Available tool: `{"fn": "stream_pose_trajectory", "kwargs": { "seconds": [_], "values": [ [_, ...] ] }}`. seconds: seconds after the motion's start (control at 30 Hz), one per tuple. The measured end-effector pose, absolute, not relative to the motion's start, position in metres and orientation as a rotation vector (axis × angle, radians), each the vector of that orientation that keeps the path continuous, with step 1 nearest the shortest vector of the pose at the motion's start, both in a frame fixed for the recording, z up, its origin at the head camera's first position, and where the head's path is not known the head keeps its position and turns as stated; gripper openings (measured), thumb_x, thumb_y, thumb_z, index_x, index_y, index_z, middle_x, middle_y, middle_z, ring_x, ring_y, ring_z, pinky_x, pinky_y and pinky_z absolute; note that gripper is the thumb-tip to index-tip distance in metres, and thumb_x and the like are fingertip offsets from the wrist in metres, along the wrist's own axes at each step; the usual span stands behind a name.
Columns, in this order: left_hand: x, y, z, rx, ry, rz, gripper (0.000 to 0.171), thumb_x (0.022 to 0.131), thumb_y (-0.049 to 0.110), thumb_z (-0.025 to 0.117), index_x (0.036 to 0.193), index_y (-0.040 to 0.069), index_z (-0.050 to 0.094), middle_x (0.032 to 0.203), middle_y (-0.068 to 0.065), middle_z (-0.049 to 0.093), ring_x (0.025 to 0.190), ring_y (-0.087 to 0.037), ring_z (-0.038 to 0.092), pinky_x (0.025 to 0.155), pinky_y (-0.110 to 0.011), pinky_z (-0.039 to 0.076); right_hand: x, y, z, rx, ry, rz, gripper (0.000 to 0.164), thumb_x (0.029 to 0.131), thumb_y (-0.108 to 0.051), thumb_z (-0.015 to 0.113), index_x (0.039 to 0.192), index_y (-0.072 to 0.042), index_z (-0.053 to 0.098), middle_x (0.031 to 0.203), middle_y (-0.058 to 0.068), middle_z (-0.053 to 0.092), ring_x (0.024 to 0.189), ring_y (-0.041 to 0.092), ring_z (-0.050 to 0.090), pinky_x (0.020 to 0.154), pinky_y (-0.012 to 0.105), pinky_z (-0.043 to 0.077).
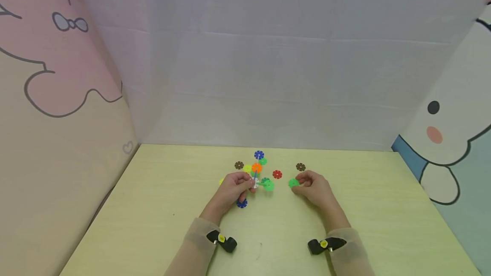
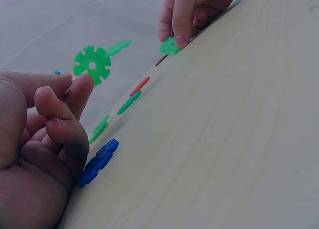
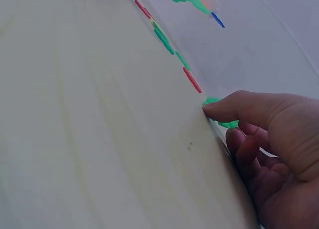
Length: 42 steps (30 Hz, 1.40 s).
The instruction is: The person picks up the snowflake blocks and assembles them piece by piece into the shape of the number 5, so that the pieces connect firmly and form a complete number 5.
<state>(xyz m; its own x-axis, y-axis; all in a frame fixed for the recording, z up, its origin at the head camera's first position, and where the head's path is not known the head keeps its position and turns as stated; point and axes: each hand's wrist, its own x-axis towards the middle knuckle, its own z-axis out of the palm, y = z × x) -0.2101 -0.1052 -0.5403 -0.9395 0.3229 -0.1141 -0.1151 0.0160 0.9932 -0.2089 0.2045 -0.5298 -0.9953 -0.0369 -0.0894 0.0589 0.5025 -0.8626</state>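
My left hand (image 1: 232,186) pinches a joined cluster of notched plastic discs by its white disc (image 1: 256,183), held above the table. A green disc (image 1: 269,185) sticks out to the cluster's right, with a second green one standing edge-on against it. Blue and orange parts also belong to the cluster, partly hidden in the wrist views. My right hand (image 1: 315,188) pinches a green disc (image 1: 293,183) between thumb and fingers, low over the table. Its thumb covers part of that disc in the right wrist view. The two hands are apart.
Loose discs lie on the pale table (image 1: 284,237): a red disc (image 1: 277,174), brown discs (image 1: 239,165) at either side, a blue disc (image 1: 259,155) at the back, and another blue disc (image 2: 98,163) beside my left hand. A curtain (image 1: 245,76) hangs behind the table.
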Motion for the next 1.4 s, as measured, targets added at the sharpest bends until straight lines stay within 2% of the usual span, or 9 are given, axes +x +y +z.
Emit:
{"fn": "stream_pose_trajectory", "kwargs": {
  "seconds": [0.13, 0.33, 0.7, 0.9, 1.1, 1.4],
  "values": [
    [-0.21, -0.105, -0.539, 0.209, 1.989, 1.996, 0.015, 0.109, 0.015, 0.069, 0.1, 0.003, 0.069, 0.085, -0.007, 0.077, 0.05, -0.009, 0.047, 0.048, -0.021, 0.04, -0.208, 0.206, -0.53, 0.007, 2.622, -1.54, 0.032, 0.087, -0.008, 0.091, 0.112, -0.003, 0.071, 0.088, 0.006, 0.065, 0.079, 0.019, 0.056, 0.068, 0.028, 0.046],
    [-0.209, -0.105, -0.538, 0.203, 1.989, 1.994, 0.014, 0.109, 0.014, 0.069, 0.1, 0.003, 0.07, 0.085, -0.007, 0.077, 0.05, -0.009, 0.047, 0.048, -0.021, 0.041, -0.208, 0.206, -0.532, -0.02, 2.589, -1.593, 0.028, 0.09, -0.011, 0.089, 0.11, -0.002, 0.071, 0.102, 0.007, 0.073, 0.084, 0.017, 0.061, 0.073, 0.027, 0.051],
    [-0.209, -0.106, -0.539, 0.181, 1.99, 2.006, 0.014, 0.109, 0.014, 0.069, 0.1, 0.003, 0.069, 0.085, -0.007, 0.077, 0.051, -0.01, 0.047, 0.049, -0.02, 0.041, -0.208, 0.201, -0.53, -0.041, 2.513, -1.718, 0.023, 0.092, -0.01, 0.089, 0.111, -0.001, 0.081, 0.098, 0.005, 0.079, 0.083, 0.014, 0.068, 0.073, 0.025, 0.055],
    [-0.208, -0.105, -0.537, 0.169, 1.984, 2.036, 0.012, 0.109, 0.012, 0.069, 0.102, 0.002, 0.069, 0.085, -0.007, 0.076, 0.051, -0.009, 0.047, 0.049, -0.02, 0.041, -0.206, 0.196, -0.526, -0.141, 2.46, -1.768, 0.021, 0.096, -0.011, 0.085, 0.114, 0.0, 0.08, 0.102, 0.007, 0.08, 0.087, 0.014, 0.071, 0.079, 0.025, 0.056],
    [-0.209, -0.105, -0.537, 0.173, 1.976, 2.057, 0.012, 0.109, 0.011, 0.068, 0.101, 0.002, 0.069, 0.084, -0.005, 0.076, 0.051, -0.008, 0.047, 0.049, -0.019, 0.041, -0.203, 0.19, -0.523, -0.201, 2.436, -1.818, 0.022, 0.096, -0.011, 0.085, 0.113, 0.002, 0.079, 0.105, 0.01, 0.08, 0.09, 0.014, 0.073, 0.083, 0.025, 0.058],
    [-0.21, -0.105, -0.54, 0.169, 1.967, 2.072, 0.014, 0.109, 0.011, 0.068, 0.102, -0.001, 0.068, 0.085, -0.006, 0.076, 0.051, -0.008, 0.046, 0.049, -0.019, 0.041, -0.201, 0.182, -0.524, -0.229, 2.447, -1.786, 0.017, 0.095, -0.011, 0.086, 0.109, -0.003, 0.081, 0.105, 0.006, 0.081, 0.092, 0.015, 0.075, 0.086, 0.025, 0.058]
  ]
}}
